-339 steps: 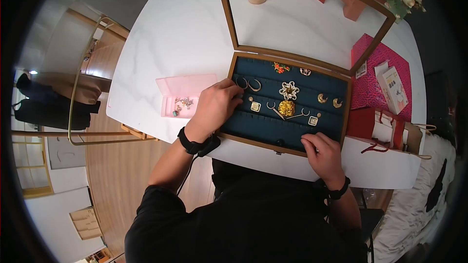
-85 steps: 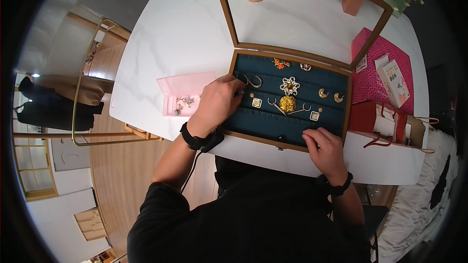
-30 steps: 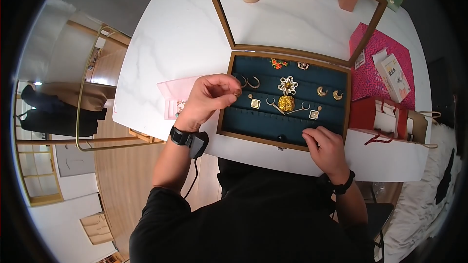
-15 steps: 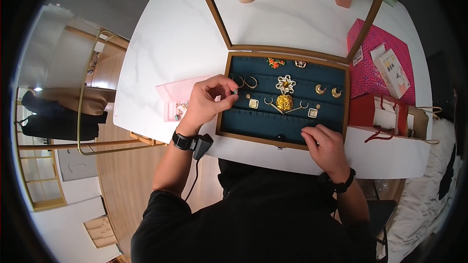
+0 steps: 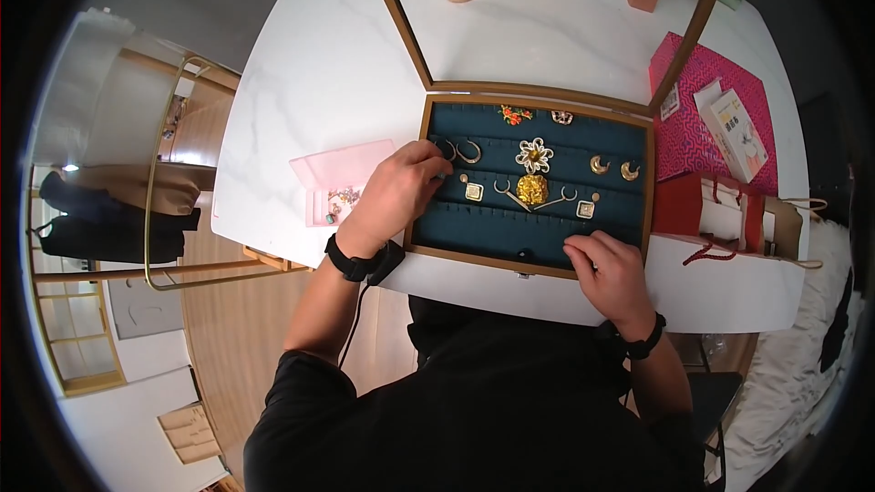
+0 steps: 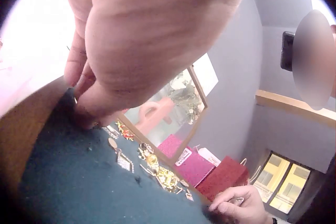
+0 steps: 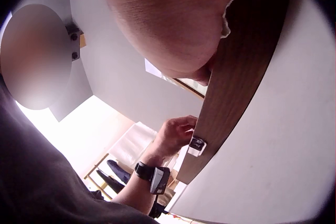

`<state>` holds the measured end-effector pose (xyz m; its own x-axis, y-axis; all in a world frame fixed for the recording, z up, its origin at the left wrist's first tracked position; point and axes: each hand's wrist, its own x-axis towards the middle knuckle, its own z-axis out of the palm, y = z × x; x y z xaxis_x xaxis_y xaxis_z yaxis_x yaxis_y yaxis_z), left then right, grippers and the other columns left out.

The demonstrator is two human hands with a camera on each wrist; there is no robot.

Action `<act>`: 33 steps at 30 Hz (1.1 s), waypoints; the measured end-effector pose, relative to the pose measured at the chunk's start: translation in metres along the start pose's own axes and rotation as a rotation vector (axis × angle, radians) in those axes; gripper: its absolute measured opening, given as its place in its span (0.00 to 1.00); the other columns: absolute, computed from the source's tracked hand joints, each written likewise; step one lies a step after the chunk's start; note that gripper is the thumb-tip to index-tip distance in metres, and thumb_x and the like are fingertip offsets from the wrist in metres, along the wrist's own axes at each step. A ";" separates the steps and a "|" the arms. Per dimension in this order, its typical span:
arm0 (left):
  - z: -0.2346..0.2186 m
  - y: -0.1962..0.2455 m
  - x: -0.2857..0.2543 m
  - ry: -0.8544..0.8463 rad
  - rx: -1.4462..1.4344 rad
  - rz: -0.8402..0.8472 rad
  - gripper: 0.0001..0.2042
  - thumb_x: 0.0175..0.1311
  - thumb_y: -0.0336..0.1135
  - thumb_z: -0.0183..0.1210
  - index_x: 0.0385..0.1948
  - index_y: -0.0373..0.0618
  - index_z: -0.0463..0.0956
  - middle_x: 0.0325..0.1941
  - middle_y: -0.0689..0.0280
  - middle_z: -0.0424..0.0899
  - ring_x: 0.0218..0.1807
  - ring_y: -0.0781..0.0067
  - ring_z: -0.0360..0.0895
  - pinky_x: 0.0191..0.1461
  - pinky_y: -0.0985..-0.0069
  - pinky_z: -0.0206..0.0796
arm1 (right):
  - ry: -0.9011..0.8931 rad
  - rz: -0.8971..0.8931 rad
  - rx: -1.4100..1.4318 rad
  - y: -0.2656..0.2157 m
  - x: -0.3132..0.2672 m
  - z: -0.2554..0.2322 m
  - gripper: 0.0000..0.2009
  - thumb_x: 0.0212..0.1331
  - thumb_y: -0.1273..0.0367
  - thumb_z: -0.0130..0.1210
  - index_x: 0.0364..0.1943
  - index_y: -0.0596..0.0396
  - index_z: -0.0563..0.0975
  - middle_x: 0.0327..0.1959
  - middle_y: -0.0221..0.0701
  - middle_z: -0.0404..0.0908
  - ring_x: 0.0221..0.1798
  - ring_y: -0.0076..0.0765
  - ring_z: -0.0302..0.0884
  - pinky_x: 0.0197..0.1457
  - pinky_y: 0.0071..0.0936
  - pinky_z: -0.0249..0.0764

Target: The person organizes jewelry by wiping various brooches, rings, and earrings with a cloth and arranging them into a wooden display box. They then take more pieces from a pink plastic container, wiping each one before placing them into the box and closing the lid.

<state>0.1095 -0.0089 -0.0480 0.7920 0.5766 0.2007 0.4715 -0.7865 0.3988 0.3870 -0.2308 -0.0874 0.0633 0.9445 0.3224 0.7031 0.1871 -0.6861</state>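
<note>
My left hand [image 5: 398, 196] bends over the left rim of the jewelry box [image 5: 510, 256], thumb and fingertips pinched together low over the dark green lining. The small earring between them is mostly hidden; a gold speck shows at the fingertips in the left wrist view. Hoop earrings [image 5: 468, 153] lie right beside these fingers. At the front right rim rests my right hand [image 5: 609, 278], fingers curled. A small pale wavy-edged piece [image 7: 227, 20] pokes out from it in the right wrist view. Square drop earrings [image 5: 474, 191], a yellow brooch [image 5: 532, 189] and a flower brooch [image 5: 534, 157] sit in the box.
Behind the box its glass lid [image 5: 556, 36] stands raised. An open pink case [image 5: 319, 210] with small jewelry lies at the left. On the right are a pink patterned bag [image 5: 679, 128], a white carton [image 5: 735, 137] and a red paper bag [image 5: 682, 210].
My left hand turned from showing a small piece at its fingertips to palm down, and its fingers came down onto the box's left side. The right hand stayed put.
</note>
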 end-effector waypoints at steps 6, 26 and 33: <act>-0.001 -0.003 -0.001 -0.037 -0.015 -0.038 0.12 0.57 0.22 0.72 0.43 0.40 0.87 0.49 0.56 0.88 0.50 0.48 0.87 0.55 0.60 0.81 | 0.001 0.004 -0.003 0.000 0.000 0.000 0.04 0.68 0.74 0.68 0.42 0.57 0.86 0.30 0.35 0.84 0.28 0.43 0.84 0.32 0.35 0.78; 0.005 -0.002 -0.002 0.008 -0.040 -0.114 0.11 0.60 0.22 0.72 0.44 0.39 0.86 0.45 0.57 0.88 0.39 0.53 0.88 0.44 0.64 0.81 | -0.001 -0.007 -0.009 -0.001 0.000 0.000 0.03 0.68 0.74 0.68 0.42 0.57 0.86 0.31 0.35 0.85 0.29 0.42 0.85 0.32 0.34 0.79; 0.006 -0.002 -0.002 0.020 -0.037 -0.116 0.11 0.60 0.22 0.72 0.44 0.38 0.86 0.45 0.57 0.88 0.38 0.55 0.88 0.44 0.65 0.82 | -0.004 -0.005 -0.012 0.000 0.000 0.000 0.04 0.69 0.74 0.68 0.42 0.58 0.86 0.32 0.35 0.85 0.29 0.42 0.85 0.32 0.33 0.79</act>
<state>0.1094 -0.0094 -0.0549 0.7249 0.6678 0.1691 0.5444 -0.7057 0.4534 0.3868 -0.2308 -0.0872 0.0574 0.9446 0.3232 0.7119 0.1882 -0.6766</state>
